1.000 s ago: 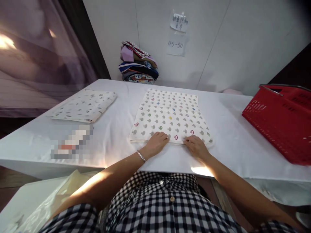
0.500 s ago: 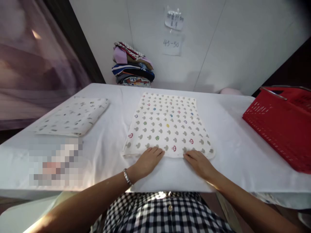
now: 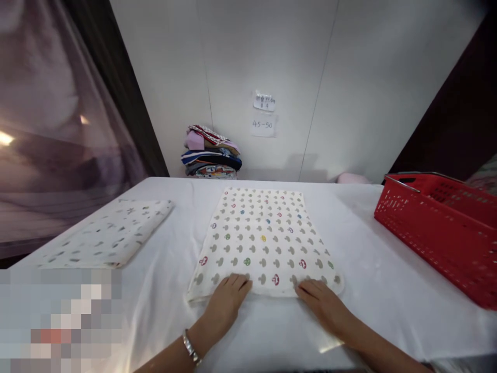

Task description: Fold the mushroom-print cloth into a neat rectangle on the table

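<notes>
2 hands rest on the near edge of the mushroom-print cloth (image 3: 264, 238), lying folded midway across the white counter (image 3: 388, 295): left hand (image 3: 227, 299) and right hand (image 3: 320, 303), each grip open, fingers flat, clamping nothing. Even pressure from both palms would likely keep its layers squared.

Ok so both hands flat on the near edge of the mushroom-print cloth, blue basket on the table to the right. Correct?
Not quite: the basket is red, not blue. The rest holds. The head view shows the left hand and right hand flat on the near edge of the mushroom-print cloth, with the basket on the table to the right.
</notes>
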The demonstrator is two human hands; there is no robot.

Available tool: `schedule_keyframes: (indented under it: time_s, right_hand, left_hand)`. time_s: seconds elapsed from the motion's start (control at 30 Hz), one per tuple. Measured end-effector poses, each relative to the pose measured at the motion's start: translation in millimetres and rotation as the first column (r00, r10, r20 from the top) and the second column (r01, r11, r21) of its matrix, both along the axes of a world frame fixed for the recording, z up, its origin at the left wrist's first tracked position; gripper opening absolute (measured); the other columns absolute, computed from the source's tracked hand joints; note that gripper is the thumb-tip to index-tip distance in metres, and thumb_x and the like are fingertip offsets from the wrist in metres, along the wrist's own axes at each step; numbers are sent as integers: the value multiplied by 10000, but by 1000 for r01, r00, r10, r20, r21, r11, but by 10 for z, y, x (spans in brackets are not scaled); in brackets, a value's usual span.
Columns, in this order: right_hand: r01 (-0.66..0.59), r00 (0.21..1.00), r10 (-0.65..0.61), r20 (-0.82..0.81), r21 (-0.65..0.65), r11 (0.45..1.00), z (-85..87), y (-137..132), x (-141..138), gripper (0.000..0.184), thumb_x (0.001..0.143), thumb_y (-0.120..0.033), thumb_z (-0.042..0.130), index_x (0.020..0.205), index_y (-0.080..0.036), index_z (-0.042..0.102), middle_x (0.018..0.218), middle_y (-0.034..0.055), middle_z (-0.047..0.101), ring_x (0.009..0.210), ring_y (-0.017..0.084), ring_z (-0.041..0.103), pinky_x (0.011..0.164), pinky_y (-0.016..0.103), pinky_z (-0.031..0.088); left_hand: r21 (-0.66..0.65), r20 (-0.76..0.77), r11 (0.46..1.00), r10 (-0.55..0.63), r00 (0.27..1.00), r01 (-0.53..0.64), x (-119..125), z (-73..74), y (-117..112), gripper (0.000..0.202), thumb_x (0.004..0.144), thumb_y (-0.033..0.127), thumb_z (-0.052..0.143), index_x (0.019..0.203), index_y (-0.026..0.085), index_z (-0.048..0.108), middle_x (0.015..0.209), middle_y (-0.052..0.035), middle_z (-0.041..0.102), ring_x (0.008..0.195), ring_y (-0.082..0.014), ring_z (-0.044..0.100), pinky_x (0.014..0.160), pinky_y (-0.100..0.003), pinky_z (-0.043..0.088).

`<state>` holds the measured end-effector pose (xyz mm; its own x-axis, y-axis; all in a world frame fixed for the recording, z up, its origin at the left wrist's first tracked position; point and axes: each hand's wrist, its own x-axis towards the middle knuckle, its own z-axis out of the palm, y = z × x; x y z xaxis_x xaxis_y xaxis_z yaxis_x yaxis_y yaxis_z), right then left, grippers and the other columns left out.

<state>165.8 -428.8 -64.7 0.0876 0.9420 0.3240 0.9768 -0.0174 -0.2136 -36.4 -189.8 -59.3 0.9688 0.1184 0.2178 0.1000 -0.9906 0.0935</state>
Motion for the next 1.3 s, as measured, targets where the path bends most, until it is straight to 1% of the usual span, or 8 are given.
schedule_keyframes:
  time_s: [0.13,0.23,0.47,0.7,0.9,1.0,1.13,1.3]
  right_hand:
    - [37,999,-39,36,54,998,-54,-18,10,438,920,-160,381,1317,-343,409,1152,41,606,994,225,565,859,407,481]
    - [60,993,-73,96,123,991,-89,-12,61,454,896,-114,372,1300,-309,443,1108,59,624,953,229,584,805,400,504]
    - [88,979,-126,159,227,970,-83,-118,209,555,796,31,340,1246,-256,490,1007,50,654,878,188,603,724,328,507]
    - [70,996,-74,51,74,995,-17,-484,41,503,772,-10,396,1172,-268,561,1050,46,653,931,186,610,782,321,515]
    - [71,997,-71,-19,36,997,83,-537,-28,435,785,-43,385,1116,-243,585,1019,65,657,902,184,615,746,310,521]
    - [70,997,-71,-16,-51,996,22,-530,-6,467,772,-32,396,1142,-248,583,1023,63,658,899,187,617,752,315,520]
    - [97,995,-95,35,-48,994,-73,-530,45,577,762,-18,406,1283,-250,492,1093,70,638,947,200,605,802,344,509]
    - [67,997,-64,35,-80,995,-33,-584,70,644,731,4,402,1311,-270,462,1134,59,624,978,196,596,836,346,500]
  left_hand:
    - [38,23,997,59,998,-60,-83,-38,143,508,777,-44,404,1166,248,550,1052,-36,617,942,-189,552,810,-348,457]
    - [61,50,993,95,994,-98,-137,-34,243,465,789,-27,400,1115,247,586,1046,-36,625,935,-188,562,795,-336,464]
    - [96,121,985,130,984,-142,-316,139,311,442,750,-58,383,1007,198,636,933,-49,657,852,-188,594,735,-335,471]
    - [42,274,999,-38,961,28,-735,213,114,443,762,2,365,1057,222,611,923,-25,681,833,-165,629,728,-302,504]
    - [6,317,1000,-1,948,-1,-890,240,51,484,741,1,348,1082,252,584,912,1,696,815,-151,654,704,-271,540]
    - [35,335,999,-12,942,0,-917,162,76,492,704,0,348,1051,254,587,891,16,703,792,-145,666,684,-249,552]
    - [50,312,998,12,950,-29,-948,104,108,504,726,25,361,1120,266,564,934,15,704,826,-143,670,715,-226,555]
    - [74,288,997,14,958,-37,-1069,101,224,408,770,106,435,1116,269,576,971,9,703,856,-150,671,747,-211,554]
